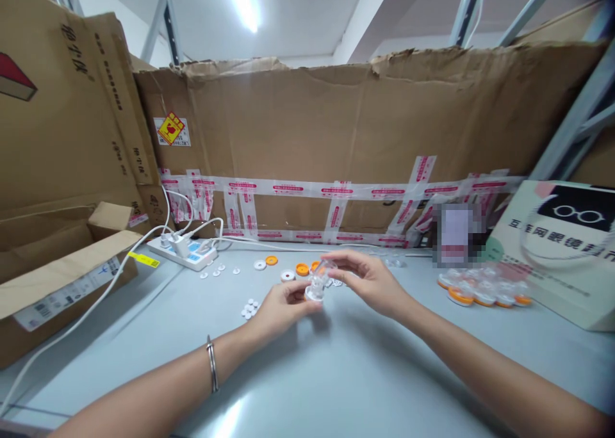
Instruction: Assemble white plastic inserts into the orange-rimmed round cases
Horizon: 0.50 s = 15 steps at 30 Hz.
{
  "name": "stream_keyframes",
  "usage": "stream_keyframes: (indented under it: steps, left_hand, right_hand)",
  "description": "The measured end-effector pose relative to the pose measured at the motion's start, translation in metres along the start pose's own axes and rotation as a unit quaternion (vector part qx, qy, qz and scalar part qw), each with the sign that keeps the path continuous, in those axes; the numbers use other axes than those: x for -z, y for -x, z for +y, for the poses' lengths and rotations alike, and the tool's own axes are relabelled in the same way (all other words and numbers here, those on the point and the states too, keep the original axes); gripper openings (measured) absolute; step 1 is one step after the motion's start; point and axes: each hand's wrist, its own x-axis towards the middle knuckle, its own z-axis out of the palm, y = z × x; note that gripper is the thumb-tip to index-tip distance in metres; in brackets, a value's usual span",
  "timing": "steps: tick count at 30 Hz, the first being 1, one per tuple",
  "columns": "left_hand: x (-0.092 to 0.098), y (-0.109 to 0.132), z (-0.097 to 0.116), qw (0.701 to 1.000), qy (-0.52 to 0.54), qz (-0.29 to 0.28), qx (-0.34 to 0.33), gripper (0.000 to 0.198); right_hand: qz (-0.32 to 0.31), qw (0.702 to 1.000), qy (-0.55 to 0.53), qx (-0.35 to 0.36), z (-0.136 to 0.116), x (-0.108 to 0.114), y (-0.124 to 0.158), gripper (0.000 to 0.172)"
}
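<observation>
Taped cardboard backs a grey bench; above its middle, the left hand pinches a clear plastic piece's white base, the right hand its transparent top, near orange rings.

Table: smooth pale grey top, satin, glossy where light strikes near the front edge. Fitting: clear, glossy plastic, white plastic base. Rings, toward the far edge: smooth orange plastic. Small caps: white plastic, low sheen. Stacked parts, toward the far right corner: transparent, shiny plastic with orange plastic. Power strip, far left corner: smooth white plastic. Bangle: polished silver-coloured metal. Large carton, beyond the far edge: matt brown cardboard, rough torn top; glossy printed tape. Bag, right edge: smooth, paper-like.
</observation>
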Motion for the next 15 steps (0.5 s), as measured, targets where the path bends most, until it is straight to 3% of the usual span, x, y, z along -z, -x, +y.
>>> stream_keyframes:
  steps: [3,15]
  left_hand:
    - [-0.001,0.000,0.000,1.000,-0.002,-0.013,-0.003,0.035]
    - [-0.001,0.001,-0.002,0.999,-0.019,-0.017,-0.019,0.028]
  right_hand:
    - [-0.016,1.000,-0.008,0.023,-0.009,-0.006,0.010,0.020]
    - [-0.056,0.996,0.036,0.067,-0.004,-0.011,0.016,0.023]
